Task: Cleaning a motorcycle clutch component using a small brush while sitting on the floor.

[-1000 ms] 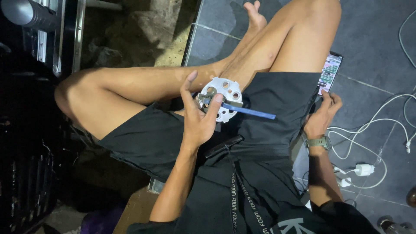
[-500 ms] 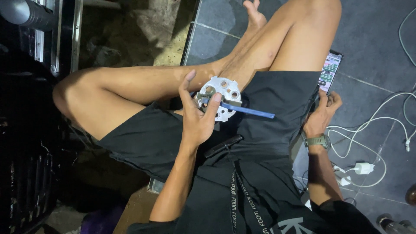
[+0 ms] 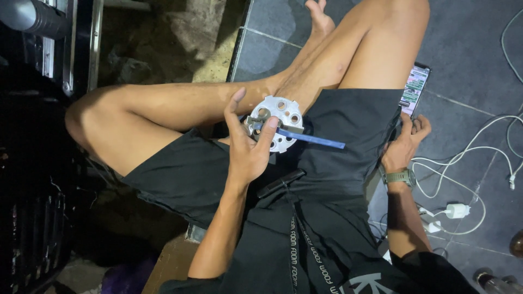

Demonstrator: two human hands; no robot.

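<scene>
I sit cross-legged on the floor in black shorts. My left hand holds a round grey metal disc with several holes over my lap, with the thumb raised and the index finger across its face. A thin blue strip-like tool sticks out to the right from under the disc. My right hand, with a watch on its wrist, grips the lower end of a lit phone that lies on the floor beside my right thigh.
White charger cables and a white plug lie on the grey tiled floor to the right. Dark metal framework stands at the left. Rough ground lies beyond my left knee.
</scene>
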